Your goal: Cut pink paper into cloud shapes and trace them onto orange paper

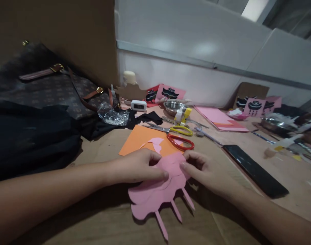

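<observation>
A layered pink paper cut-out point(155, 197) with wavy edges and three narrow pointed strips is held between my hands, just above the cardboard-covered table. My left hand point(140, 166) grips its upper left part, thumb on top and the other fingers mostly hidden behind. On the upper right edge, my right hand point(200, 166) pinches the paper between thumb and forefinger. Just beyond lies an orange paper sheet point(131, 141) with pink paper scraps point(155, 143) on it. Scissors with one yellow and one red handle point(181, 136) rest across the sheet's right side.
At right lies a black phone point(255, 170). Pink paper sheets point(216, 117), a metal bowl point(174, 107) and a yellow-capped glue bottle point(186, 115) stand farther back. A patterned handbag point(53, 92) and dark cloth point(30, 139) take up the left. Decorated pink cards point(254, 107) lean at the back right.
</observation>
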A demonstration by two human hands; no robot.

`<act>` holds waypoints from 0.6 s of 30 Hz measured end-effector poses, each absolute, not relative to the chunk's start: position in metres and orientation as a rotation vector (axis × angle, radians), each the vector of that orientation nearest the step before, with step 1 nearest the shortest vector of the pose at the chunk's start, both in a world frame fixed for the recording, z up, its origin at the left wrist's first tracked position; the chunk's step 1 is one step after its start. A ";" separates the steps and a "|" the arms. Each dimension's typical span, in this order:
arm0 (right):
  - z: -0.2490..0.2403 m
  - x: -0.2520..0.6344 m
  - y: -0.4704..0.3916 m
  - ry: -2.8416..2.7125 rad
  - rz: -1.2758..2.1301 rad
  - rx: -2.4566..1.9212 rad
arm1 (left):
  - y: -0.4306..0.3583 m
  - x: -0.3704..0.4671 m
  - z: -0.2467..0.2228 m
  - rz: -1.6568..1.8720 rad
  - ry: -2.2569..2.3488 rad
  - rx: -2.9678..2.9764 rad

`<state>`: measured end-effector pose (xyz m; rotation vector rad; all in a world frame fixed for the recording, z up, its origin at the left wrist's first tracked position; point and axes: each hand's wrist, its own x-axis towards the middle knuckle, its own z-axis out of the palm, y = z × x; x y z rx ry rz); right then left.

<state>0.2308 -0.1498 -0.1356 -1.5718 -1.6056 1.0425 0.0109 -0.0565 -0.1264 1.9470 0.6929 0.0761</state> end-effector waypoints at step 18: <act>-0.139 0.232 -0.147 -1.432 1.063 -1.454 | -0.039 0.006 -0.117 0.573 0.670 1.882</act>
